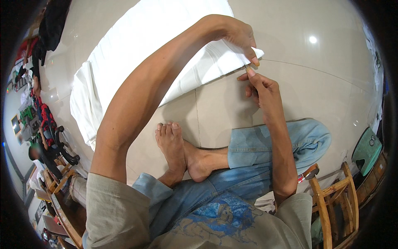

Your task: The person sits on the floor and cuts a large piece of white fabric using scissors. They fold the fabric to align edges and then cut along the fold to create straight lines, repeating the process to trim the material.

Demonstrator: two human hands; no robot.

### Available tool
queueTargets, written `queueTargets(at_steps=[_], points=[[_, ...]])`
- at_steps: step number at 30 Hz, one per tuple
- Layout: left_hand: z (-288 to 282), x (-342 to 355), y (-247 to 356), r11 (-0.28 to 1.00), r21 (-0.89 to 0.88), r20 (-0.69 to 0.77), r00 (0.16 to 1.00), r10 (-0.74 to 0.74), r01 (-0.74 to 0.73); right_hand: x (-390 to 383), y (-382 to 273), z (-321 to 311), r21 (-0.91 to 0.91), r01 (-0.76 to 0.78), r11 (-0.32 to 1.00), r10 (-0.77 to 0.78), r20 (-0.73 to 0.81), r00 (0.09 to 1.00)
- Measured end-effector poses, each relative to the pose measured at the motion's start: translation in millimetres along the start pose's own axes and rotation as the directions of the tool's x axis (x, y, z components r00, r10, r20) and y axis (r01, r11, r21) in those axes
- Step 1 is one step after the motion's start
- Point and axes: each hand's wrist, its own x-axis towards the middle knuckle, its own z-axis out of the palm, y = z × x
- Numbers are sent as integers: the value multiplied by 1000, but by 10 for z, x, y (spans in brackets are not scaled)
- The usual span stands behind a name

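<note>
A large white cloth (137, 45) lies spread over the floor ahead of me and to the left. My left hand (239, 35) reaches across to its right-hand corner, closed on the cloth edge, thumb and fingertips pointing down. Just below that corner is my right hand (263, 87), thumb and forefinger pinched together. A thin, needle-like object (246, 67) sticks up from this pinch toward the cloth edge; it is too small to name surely. The two hands' fingertips are nearly touching.
I sit on the pale tiled floor (211, 108), legs folded in blue jeans (257, 145), bare feet in front. A wooden stool or chair frame (333, 189) and a green object (367, 151) stand at right. Another person (47, 155) sits far left among wooden furniture and coloured cloth.
</note>
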Motion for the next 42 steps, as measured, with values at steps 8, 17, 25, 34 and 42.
queueTargets(at_steps=[8,17,25,34,42], points=[[-2,2,-29,1000,-16,2,1000,12,-12,32,30,-1,0,36,999,-36,10,999],[10,10,-45,1000,-26,-14,1000,16,-16,-1,82,-11,-54,33,998,-34,-4,999],[8,-52,-15,999,-36,5,1000,17,-17,-192,134,234,71,-118,990,107,146,983],[29,200,-170,988,127,18,996,92,-93,-121,214,429,6,-78,997,77,102,992],[3,110,-180,974,181,4,991,137,-136,-101,218,468,35,-37,999,34,90,995]])
